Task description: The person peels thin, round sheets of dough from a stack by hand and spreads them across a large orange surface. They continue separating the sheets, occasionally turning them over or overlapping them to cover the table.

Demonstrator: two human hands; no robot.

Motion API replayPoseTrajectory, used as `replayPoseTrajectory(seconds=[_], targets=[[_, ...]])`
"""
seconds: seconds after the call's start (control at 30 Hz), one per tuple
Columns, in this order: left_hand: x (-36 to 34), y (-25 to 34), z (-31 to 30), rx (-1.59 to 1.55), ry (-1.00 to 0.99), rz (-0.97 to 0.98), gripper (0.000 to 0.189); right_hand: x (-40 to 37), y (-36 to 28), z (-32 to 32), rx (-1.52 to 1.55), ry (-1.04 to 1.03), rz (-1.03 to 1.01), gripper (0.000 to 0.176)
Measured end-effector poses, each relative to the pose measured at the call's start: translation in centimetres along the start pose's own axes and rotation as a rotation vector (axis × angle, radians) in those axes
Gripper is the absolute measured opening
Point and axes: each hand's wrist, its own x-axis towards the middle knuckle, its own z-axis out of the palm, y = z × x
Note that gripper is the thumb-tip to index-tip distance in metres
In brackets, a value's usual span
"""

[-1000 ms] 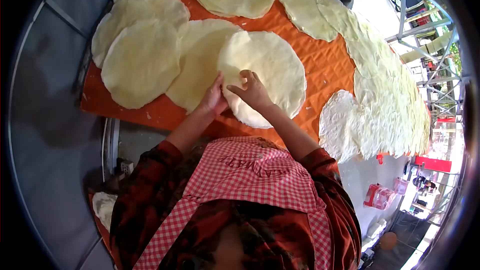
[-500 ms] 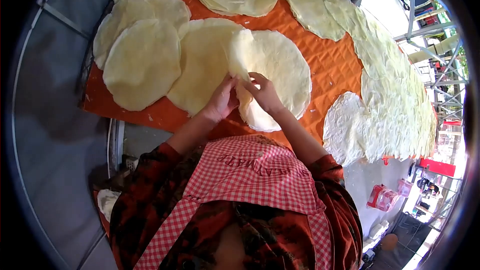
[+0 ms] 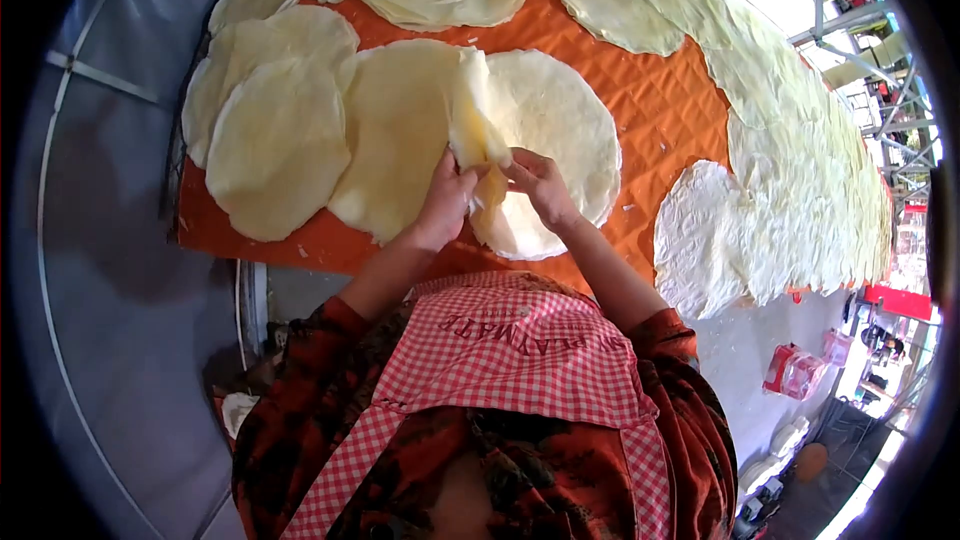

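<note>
A grey tarpaulin (image 3: 110, 240) was seen at nine o'clock. On the orange quilted cloth (image 3: 660, 120) covering the surface, pale round sheets (image 3: 280, 145) were laid overlapping at ten o'clock. At the centre, the edge of one thin round sheet (image 3: 560, 120) was pinched by the left hand (image 3: 445, 205) and the right hand (image 3: 540, 185), both closed on it, and folded upward. It was judged light, limp and easily torn, best taken at the rim. Sunlit scaffolding (image 3: 905, 130) was glimpsed at three o'clock.

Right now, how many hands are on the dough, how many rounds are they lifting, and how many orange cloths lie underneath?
Hands on dough: 2, left hand and right hand
Rounds partly lifted: 1, the lifted round
Cloths: 1, the orange cloth
Total: 4
</note>
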Motion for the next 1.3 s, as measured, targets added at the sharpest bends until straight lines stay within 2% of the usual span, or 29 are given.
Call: replayPoseTrajectory(seconds=[0.23, 0.33, 0.43, 0.57, 0.67, 0.77, 0.83, 0.87, 0.9, 0.93, 0.97, 1.0, 1.03, 1.07, 1.1, 1.13, 1.17, 1.2, 1.27, 1.3], targets=[[-0.5, 0.6, 1.3, 0.109, 0.000, 0.008, 0.048, -0.1, -1.9, 0.8, -0.107, 0.145, 0.031, 0.033], [-0.5, 0.8, 1.6, 0.108, -0.011, 0.016, 0.047, -0.4, -2.2, 1.8, -0.215, 0.197, -0.168, 0.029], [-0.2, 0.5, 1.2, 0.114, -0.008, 0.004, 0.046, 0.6, -0.8, 0.5, -0.303, 0.228, -0.187, 0.026], [-0.5, 0.7, 1.1, -0.061, -0.022, -0.021, 0.045, 0.4, -0.4, 0.4, -0.065, 0.257, -0.144, 0.023], [-0.5, 0.8, 1.2, -0.044, -0.001, -0.026, 0.043, -0.1, -0.9, 0.3, -0.308, 0.281, -0.132, 0.024], [0.3, -1.0, 0.8, 0.217, -0.002, 0.092, 0.043, -0.8, -1.3, 2.4, -0.416, 0.381, -0.272, 0.025], [0.8, -2.7, -0.1, 0.022, 0.029, 0.081, 0.036, -1.1, -3.4, 3.3, -0.741, 0.423, -0.213, 0.024], [0.8, -2.3, -0.7, -0.261, -0.023, -0.059, 0.033, -0.1, -3.5, 2.6, -0.822, 0.364, -0.232, 0.021], [1.0, -1.7, -1.4, -0.534, -0.067, -0.212, 0.030, 1.3, -3.2, 1.2, -0.899, 0.294, -0.248, 0.019], [1.2, -1.1, -2.1, -0.243, 0.076, -0.082, 0.029, 2.7, -3.1, -0.9, -0.869, 0.334, -0.341, 0.016], [1.4, -0.4, -2.8, 0.070, 0.248, -0.003, 0.030, 3.2, -3.0, -4.0, -0.656, 0.457, -0.403, 0.014], [2.4, -1.0, -5.4, 0.104, 0.278, 0.105, 0.035, 3.9, -3.5, -8.3, -0.800, 0.557, -0.369, 0.014], [2.2, 0.6, -5.9, 0.055, 0.258, 0.102, 0.036, 1.9, -7.2, -11.8, -0.551, 0.445, -0.213, 0.013], [1.8, 2.0, -6.2, 0.004, 0.246, 0.099, 0.037, 0.1, -8.8, -15.5, -0.477, 0.499, -0.250, 0.013], [1.8, 2.1, -6.8, -0.008, 0.233, 0.068, 0.037, -1.3, -9.7, -19.4, -0.638, 0.566, -0.240, 0.011], [1.7, 2.2, -7.5, -0.018, 0.236, 0.042, 0.038, -1.6, -8.1, -24.8, -0.305, 0.573, -0.145, 0.008], [1.2, 2.5, -9.0, -0.029, 0.255, 0.018, 0.038, -3.0, -7.0, -29.8, -0.220, 0.425, -0.221, 0.006], [2.1, 0.3, -12.4, 0.055, 0.250, 0.039, 0.040, -4.3, -6.5, -32.9, -0.291, 0.633, -0.173, 0.006], [1.1, 1.2, -12.7, 0.064, 0.350, -0.065, 0.042, -6.0, -4.2, -40.7, -0.317, 0.842, -0.232, 0.005], [0.3, 1.5, -12.3, 0.067, 0.394, -0.122, 0.044, -7.1, -1.1, -48.0, -0.339, 0.806, -0.172, 0.017]])
